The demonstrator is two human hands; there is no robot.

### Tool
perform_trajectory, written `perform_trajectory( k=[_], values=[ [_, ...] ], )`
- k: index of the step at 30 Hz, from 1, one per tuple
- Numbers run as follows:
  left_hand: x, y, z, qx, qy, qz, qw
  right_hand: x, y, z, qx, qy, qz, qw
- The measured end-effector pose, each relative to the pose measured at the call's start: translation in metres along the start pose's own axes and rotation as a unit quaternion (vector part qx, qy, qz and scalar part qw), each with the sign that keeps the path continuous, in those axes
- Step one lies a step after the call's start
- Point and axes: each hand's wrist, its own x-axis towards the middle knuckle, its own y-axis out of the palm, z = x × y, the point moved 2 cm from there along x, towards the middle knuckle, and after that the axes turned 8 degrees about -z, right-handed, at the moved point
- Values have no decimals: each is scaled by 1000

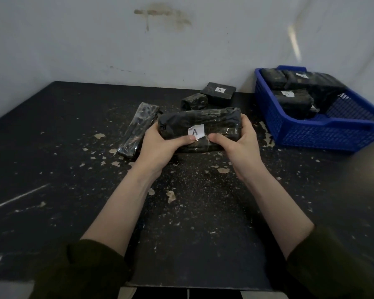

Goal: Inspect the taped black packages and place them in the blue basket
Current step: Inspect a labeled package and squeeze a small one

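A large taped black package [203, 124] is gripped at both ends over the middle of the black table [73, 169]. The left hand [158, 145] is curled round its left end, thumb pressed at the edge of the white label [195, 132] marked A. The right hand [240, 143] is clamped on the right end, thumb laid along the front face. Whether the underside touches the table cannot be told.

Just to the left a long package [138, 128] lies angled, its far end near the held package's left corner. Behind, a small package [193, 101] and a flat labelled package [218, 93] are seen close to the wall [117, 50].

To the right the blue basket [311, 137] is set, with a narrow strip of chipped tabletop shown between its near-left wall and the right hand. Stacked packages [294, 102] fill its far part, and mesh floor is seen open at the near right.
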Motion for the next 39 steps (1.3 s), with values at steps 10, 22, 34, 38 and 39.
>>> perform_trajectory(
  k=[10,22,34,38,39],
  values=[
    [2,1,2,-16,19,-16,1000,-3,4,0,-15,-9,-14,1000],
    [2,1,1,-18,10,-9,1000,3,0,-1,-12,-19,-13,1000],
    [-3,-7,-13,-32,41,92,994,1,-6,5,-50,-118,23,991],
    [-3,-5,-12,-90,-8,47,995,-5,-2,5,34,-69,116,990],
    [-3,-5,-12,-97,-7,33,995,-6,0,6,63,-47,119,990]
  ],
)
